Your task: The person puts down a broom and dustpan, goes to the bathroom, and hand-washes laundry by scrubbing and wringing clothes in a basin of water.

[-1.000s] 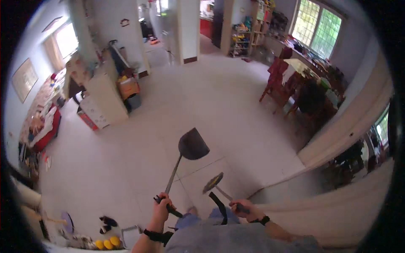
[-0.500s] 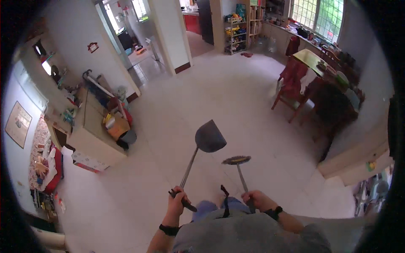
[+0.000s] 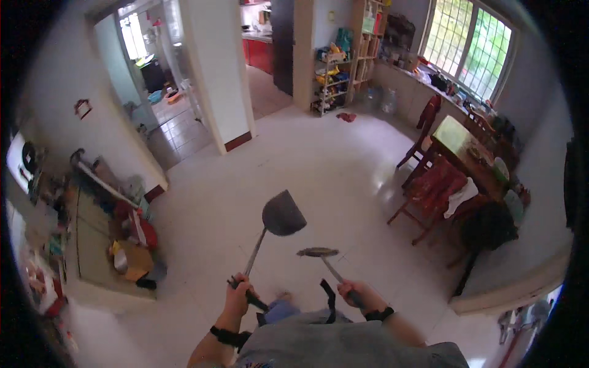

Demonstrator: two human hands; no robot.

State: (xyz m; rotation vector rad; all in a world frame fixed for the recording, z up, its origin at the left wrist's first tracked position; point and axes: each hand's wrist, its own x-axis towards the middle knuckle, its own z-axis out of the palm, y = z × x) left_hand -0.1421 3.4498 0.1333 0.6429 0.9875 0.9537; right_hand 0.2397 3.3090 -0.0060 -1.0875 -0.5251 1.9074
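My left hand (image 3: 237, 295) is closed around the dark grip of a long-handled dustpan (image 3: 284, 214). The dustpan has a thin grey handle and a dark, half-round pan, held out in front of me over the pale floor. In my right hand (image 3: 361, 294) is the handle of a broom (image 3: 318, 252), whose narrow bristled head lies crosswise just right of the pan and a little nearer me. Pan and broom head are apart. I cannot tell whether either one touches the floor. A dark strap hangs between my hands.
A wooden table (image 3: 453, 132) with a red-draped chair (image 3: 432, 191) stands at the right. At the left a low cabinet (image 3: 92, 245) has a cardboard box (image 3: 136, 259) beside it. Two doorways open at the back, left of a shoe rack (image 3: 334, 83). Pale tiled floor (image 3: 343, 165) lies between.
The room has shifted in view as my head turned and tilted up. Both tools and hands now appear further left and slightly lower in the picture, still in the same grips.
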